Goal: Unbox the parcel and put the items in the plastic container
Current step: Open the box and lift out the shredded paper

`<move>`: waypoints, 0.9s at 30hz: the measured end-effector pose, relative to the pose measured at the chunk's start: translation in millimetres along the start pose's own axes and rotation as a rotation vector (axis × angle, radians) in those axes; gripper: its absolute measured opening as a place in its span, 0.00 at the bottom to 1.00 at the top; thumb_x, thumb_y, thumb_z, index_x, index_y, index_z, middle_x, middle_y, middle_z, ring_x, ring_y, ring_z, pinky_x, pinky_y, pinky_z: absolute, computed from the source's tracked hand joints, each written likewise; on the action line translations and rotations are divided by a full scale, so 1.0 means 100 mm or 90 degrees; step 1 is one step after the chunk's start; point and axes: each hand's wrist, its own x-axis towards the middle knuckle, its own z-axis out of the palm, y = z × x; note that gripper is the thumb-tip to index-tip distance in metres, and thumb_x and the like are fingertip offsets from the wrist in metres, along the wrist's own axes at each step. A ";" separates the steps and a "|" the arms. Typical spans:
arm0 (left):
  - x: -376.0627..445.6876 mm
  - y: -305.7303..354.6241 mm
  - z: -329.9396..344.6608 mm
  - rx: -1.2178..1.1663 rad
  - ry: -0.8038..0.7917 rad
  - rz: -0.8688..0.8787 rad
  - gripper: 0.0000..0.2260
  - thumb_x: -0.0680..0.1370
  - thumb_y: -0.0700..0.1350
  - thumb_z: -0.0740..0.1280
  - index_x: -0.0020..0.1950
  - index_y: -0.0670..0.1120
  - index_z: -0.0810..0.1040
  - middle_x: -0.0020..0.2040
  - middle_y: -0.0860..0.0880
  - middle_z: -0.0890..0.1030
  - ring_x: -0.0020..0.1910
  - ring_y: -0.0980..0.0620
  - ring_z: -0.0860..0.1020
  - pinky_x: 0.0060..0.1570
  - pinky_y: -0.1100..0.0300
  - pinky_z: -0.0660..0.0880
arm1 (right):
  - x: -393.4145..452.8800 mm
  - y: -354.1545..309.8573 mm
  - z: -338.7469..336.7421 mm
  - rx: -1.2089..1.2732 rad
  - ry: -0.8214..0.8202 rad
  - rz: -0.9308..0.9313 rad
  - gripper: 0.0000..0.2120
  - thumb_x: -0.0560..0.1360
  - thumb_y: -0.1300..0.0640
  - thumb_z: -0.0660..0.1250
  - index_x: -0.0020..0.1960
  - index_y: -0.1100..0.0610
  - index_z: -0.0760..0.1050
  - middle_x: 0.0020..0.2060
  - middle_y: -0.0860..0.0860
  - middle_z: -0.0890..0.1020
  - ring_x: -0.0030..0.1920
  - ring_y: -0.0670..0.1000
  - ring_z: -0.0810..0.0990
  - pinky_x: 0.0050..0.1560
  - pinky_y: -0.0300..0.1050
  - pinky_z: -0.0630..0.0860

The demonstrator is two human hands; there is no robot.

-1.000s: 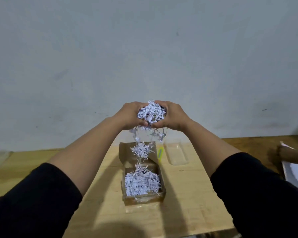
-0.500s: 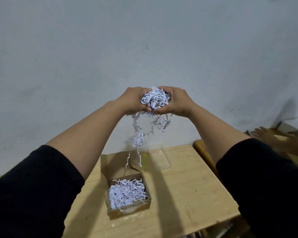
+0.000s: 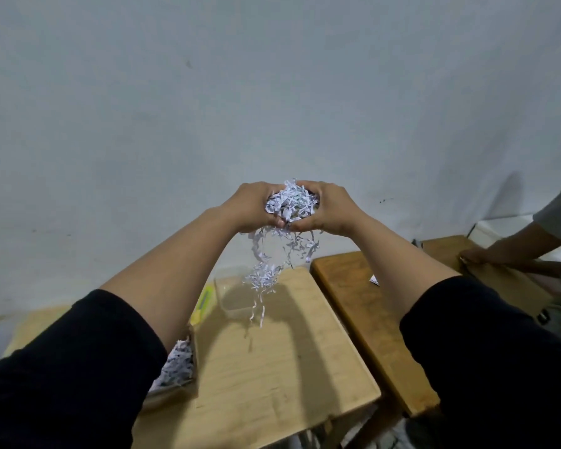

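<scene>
My left hand (image 3: pixel 251 205) and my right hand (image 3: pixel 329 207) are cupped together high above the table, both closed around a clump of white shredded paper (image 3: pixel 290 202). Strands of it dangle and trail down (image 3: pixel 263 273) over the clear plastic container (image 3: pixel 232 299), which stands on the light wooden table (image 3: pixel 282 361). The open cardboard parcel (image 3: pixel 178 367), still holding shredded paper, sits at the lower left, mostly hidden behind my left forearm.
A yellow-green utility knife (image 3: pixel 203 303) lies between parcel and container. A darker wooden table (image 3: pixel 353 286) adjoins on the right with a small white scrap (image 3: pixel 374 279). Another person's hand (image 3: pixel 476 254) rests on a brown board at the far right. A grey wall is behind.
My view has swung right: the parcel has slid to the lower left and the container now lies under the hanging strands. Both hands still hold the paper clump aloft.
</scene>
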 end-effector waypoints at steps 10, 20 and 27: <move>0.04 -0.25 1.15 -0.063 -0.076 -0.125 0.31 0.67 0.43 0.76 0.68 0.51 0.71 0.63 0.46 0.77 0.63 0.46 0.74 0.56 0.64 0.65 | -0.17 1.10 0.53 0.075 -0.136 0.066 0.34 0.58 0.61 0.80 0.63 0.53 0.75 0.52 0.51 0.83 0.53 0.49 0.81 0.56 0.44 0.76; -0.44 -0.91 2.40 -0.108 -0.138 -0.240 0.26 0.70 0.41 0.72 0.67 0.44 0.72 0.63 0.41 0.76 0.64 0.42 0.73 0.59 0.57 0.67 | -0.61 1.90 1.65 0.029 -0.291 0.103 0.40 0.59 0.55 0.80 0.69 0.53 0.69 0.54 0.57 0.78 0.56 0.55 0.76 0.52 0.39 0.69; -0.78 -1.23 2.90 -0.099 -0.161 -0.308 0.36 0.69 0.45 0.74 0.73 0.44 0.63 0.72 0.42 0.67 0.72 0.45 0.65 0.68 0.58 0.61 | -0.83 2.15 2.18 -0.022 -0.344 0.071 0.44 0.63 0.53 0.78 0.72 0.58 0.61 0.62 0.60 0.74 0.63 0.58 0.70 0.58 0.41 0.62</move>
